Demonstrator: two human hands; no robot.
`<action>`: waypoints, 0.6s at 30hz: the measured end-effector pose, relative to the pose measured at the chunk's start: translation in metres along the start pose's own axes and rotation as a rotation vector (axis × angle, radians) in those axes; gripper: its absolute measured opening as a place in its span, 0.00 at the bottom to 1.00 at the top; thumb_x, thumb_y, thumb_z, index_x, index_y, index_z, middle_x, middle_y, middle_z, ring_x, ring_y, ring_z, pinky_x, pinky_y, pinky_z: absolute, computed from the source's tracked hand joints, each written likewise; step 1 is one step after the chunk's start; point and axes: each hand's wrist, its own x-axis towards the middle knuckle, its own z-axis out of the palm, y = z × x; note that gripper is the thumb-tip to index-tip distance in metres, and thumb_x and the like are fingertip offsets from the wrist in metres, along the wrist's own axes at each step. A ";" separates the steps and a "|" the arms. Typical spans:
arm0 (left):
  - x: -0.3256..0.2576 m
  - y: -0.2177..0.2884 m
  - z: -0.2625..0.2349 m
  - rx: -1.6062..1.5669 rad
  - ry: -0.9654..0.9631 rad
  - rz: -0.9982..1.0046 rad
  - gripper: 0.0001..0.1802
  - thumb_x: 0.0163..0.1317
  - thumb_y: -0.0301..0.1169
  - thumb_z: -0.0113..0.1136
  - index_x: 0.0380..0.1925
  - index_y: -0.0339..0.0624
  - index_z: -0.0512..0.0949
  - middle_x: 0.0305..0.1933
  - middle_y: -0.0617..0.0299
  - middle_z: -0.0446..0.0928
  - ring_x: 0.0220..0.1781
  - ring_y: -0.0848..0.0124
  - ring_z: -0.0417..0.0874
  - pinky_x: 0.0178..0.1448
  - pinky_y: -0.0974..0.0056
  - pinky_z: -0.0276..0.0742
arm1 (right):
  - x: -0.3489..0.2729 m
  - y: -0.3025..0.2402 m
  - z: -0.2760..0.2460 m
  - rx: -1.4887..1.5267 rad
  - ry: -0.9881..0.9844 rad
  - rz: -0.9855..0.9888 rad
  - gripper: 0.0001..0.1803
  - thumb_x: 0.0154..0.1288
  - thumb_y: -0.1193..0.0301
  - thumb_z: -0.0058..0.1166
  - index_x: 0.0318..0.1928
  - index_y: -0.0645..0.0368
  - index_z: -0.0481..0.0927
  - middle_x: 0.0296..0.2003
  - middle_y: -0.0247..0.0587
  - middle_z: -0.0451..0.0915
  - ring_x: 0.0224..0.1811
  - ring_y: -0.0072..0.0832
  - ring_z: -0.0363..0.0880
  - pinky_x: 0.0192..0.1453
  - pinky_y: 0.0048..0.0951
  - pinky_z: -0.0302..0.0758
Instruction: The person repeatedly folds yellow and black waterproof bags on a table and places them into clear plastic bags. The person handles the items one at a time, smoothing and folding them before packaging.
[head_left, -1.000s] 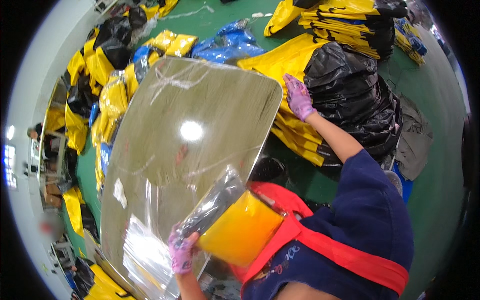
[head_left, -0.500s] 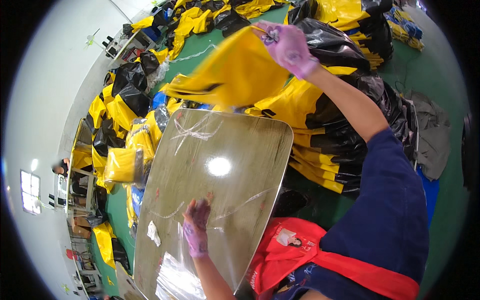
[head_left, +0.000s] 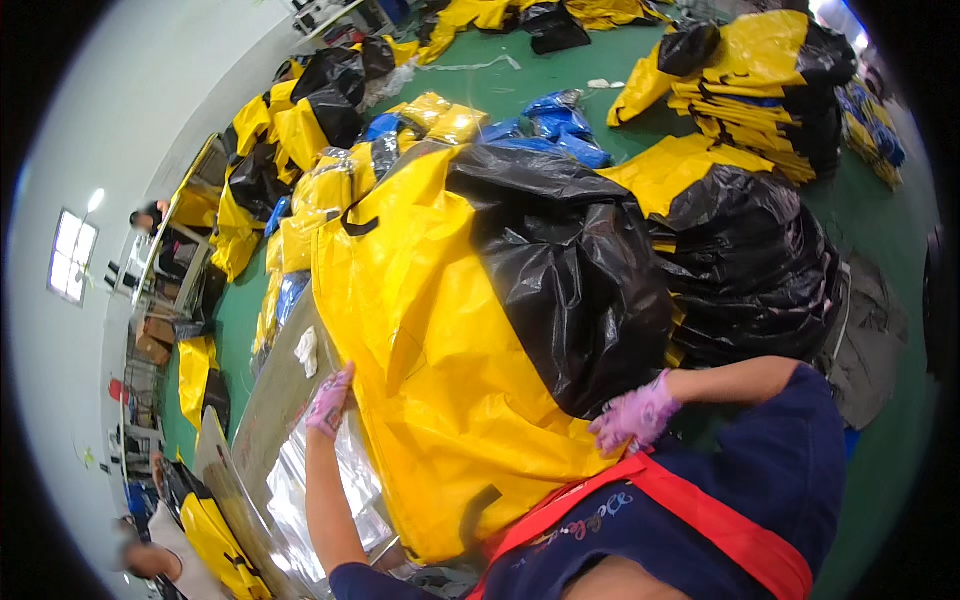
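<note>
A large yellow-and-black tarpaulin piece is spread over the table, its yellow part to the left and its glossy black part to the right. One short black strap shows near its far left corner and a dark patch near its front edge. At the left edge of the tarpaulin piece, my left hand, in a pink patterned glove, has its fingers closed on the border. My right hand, gloved alike, grips the near right edge close to my body. The fingertips of both hands are partly hidden.
Clear plastic sleeves and a crumpled white scrap lie on the table's left side. Folded black-and-yellow tarpaulins are stacked to the right. Wrapped yellow packs lie beyond the table. Another person is at the lower left.
My right hand has come down from the far side toward my body, and the tarpaulin piece now covers most of the table. My left hand has moved left to its edge.
</note>
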 end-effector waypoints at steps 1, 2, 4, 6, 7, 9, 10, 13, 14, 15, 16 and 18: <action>-0.007 -0.018 -0.006 0.149 0.198 0.121 0.34 0.58 0.57 0.58 0.48 0.36 0.75 0.38 0.60 0.79 0.30 0.72 0.75 0.31 0.69 0.69 | 0.028 -0.025 -0.099 0.304 -0.362 0.462 0.15 0.66 0.60 0.51 0.48 0.52 0.80 0.44 0.37 0.80 0.50 0.34 0.78 0.53 0.34 0.74; 0.006 -0.027 -0.021 0.006 0.168 0.096 0.35 0.58 0.55 0.58 0.51 0.33 0.73 0.41 0.58 0.79 0.34 0.70 0.77 0.34 0.67 0.71 | 0.005 0.002 -0.096 0.232 0.378 0.234 0.11 0.65 0.64 0.51 0.42 0.54 0.80 0.35 0.37 0.81 0.40 0.32 0.80 0.43 0.31 0.76; 0.031 -0.022 -0.037 0.060 0.272 0.010 0.36 0.59 0.52 0.58 0.56 0.32 0.70 0.49 0.54 0.79 0.41 0.67 0.80 0.41 0.65 0.75 | -0.013 0.023 -0.151 -0.324 0.807 0.801 0.16 0.65 0.57 0.50 0.39 0.58 0.78 0.36 0.41 0.81 0.41 0.39 0.80 0.43 0.34 0.76; 0.048 -0.019 -0.042 0.186 0.439 -0.083 0.37 0.60 0.51 0.57 0.59 0.33 0.68 0.57 0.53 0.76 0.52 0.63 0.80 0.54 0.63 0.75 | -0.039 0.065 -0.171 -0.143 0.983 1.437 0.33 0.65 0.43 0.45 0.43 0.64 0.78 0.42 0.50 0.82 0.49 0.48 0.79 0.51 0.39 0.75; 0.064 -0.024 -0.046 0.096 0.358 -0.068 0.37 0.59 0.51 0.58 0.59 0.33 0.68 0.56 0.54 0.76 0.53 0.62 0.80 0.54 0.62 0.75 | -0.058 0.099 -0.166 -0.254 0.918 1.614 0.40 0.64 0.37 0.41 0.44 0.66 0.79 0.44 0.55 0.81 0.51 0.50 0.78 0.54 0.41 0.73; 0.074 -0.035 -0.067 -0.077 0.237 -0.059 0.38 0.57 0.51 0.60 0.60 0.34 0.68 0.55 0.55 0.77 0.53 0.61 0.79 0.54 0.61 0.75 | -0.068 0.135 -0.169 0.089 0.648 1.600 0.47 0.62 0.32 0.36 0.48 0.69 0.79 0.46 0.62 0.79 0.53 0.52 0.77 0.57 0.42 0.71; 0.071 -0.021 -0.042 -0.214 0.100 -0.120 0.41 0.55 0.53 0.62 0.62 0.36 0.67 0.55 0.54 0.78 0.55 0.61 0.79 0.56 0.59 0.75 | -0.071 0.139 -0.166 0.291 0.636 1.634 0.47 0.61 0.32 0.37 0.48 0.69 0.79 0.48 0.62 0.78 0.54 0.53 0.76 0.57 0.43 0.71; 0.025 0.016 -0.015 0.443 0.446 -0.047 0.41 0.55 0.53 0.62 0.61 0.35 0.68 0.55 0.53 0.78 0.56 0.61 0.78 0.57 0.58 0.74 | -0.062 0.142 -0.162 -0.085 0.496 1.651 0.31 0.66 0.45 0.43 0.45 0.62 0.83 0.45 0.59 0.80 0.51 0.51 0.79 0.53 0.42 0.75; 0.015 0.022 -0.008 0.585 0.527 -0.042 0.41 0.55 0.53 0.63 0.60 0.33 0.69 0.55 0.51 0.77 0.56 0.60 0.78 0.58 0.58 0.74 | -0.070 0.146 -0.155 -0.192 0.466 1.650 0.26 0.66 0.51 0.45 0.43 0.62 0.83 0.41 0.58 0.81 0.47 0.51 0.80 0.50 0.43 0.76; 0.019 0.002 -0.023 0.423 0.548 -0.001 0.40 0.55 0.53 0.62 0.58 0.31 0.71 0.55 0.50 0.77 0.56 0.60 0.78 0.58 0.57 0.74 | -0.069 0.155 -0.157 -0.309 0.445 1.615 0.21 0.66 0.56 0.48 0.41 0.62 0.83 0.37 0.57 0.82 0.44 0.52 0.81 0.46 0.44 0.77; 0.034 -0.030 -0.040 0.262 0.574 0.047 0.39 0.55 0.54 0.62 0.56 0.30 0.73 0.54 0.48 0.78 0.56 0.59 0.78 0.57 0.57 0.74 | -0.058 0.162 -0.161 -0.356 0.476 1.611 0.17 0.65 0.60 0.48 0.40 0.61 0.83 0.37 0.56 0.82 0.43 0.51 0.81 0.46 0.44 0.77; 0.046 -0.051 -0.054 0.117 0.537 0.065 0.37 0.55 0.53 0.63 0.52 0.29 0.75 0.52 0.46 0.78 0.54 0.59 0.79 0.54 0.58 0.75 | -0.056 0.159 -0.161 -0.337 0.623 1.594 0.14 0.64 0.64 0.48 0.38 0.57 0.84 0.38 0.53 0.83 0.41 0.51 0.82 0.44 0.44 0.78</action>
